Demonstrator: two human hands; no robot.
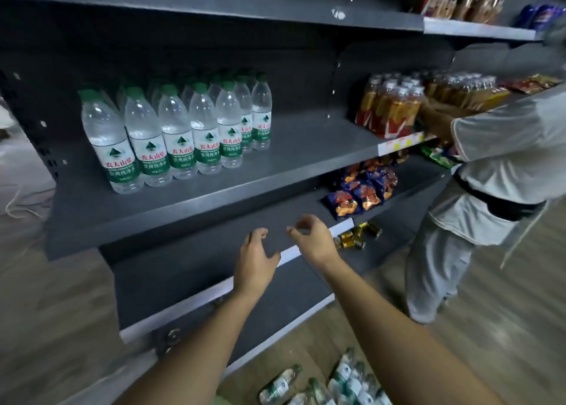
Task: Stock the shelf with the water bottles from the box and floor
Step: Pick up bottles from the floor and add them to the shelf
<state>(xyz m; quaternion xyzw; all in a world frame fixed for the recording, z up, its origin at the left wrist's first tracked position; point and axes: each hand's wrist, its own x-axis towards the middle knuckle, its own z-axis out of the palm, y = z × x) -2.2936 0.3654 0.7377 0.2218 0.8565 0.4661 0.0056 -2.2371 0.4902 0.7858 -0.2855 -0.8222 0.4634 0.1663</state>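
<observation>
Several clear water bottles (171, 132) with green caps and green labels stand in rows on the left part of the dark grey shelf (306, 141). More of the same bottles (343, 380) lie on the wooden floor at the bottom edge of the view. My left hand (255, 262) and my right hand (312, 236) hang in front of the lower shelves, below the bottle shelf. Both hold nothing, with fingers loosely curled. No box is visible.
Another person in light clothes (490, 171) stands at the right and reaches into packs of orange drinks (392, 107). Snack bags (364, 190) lie on the shelf below, small cans (355, 239) lower still. The shelf space right of the water bottles is bare.
</observation>
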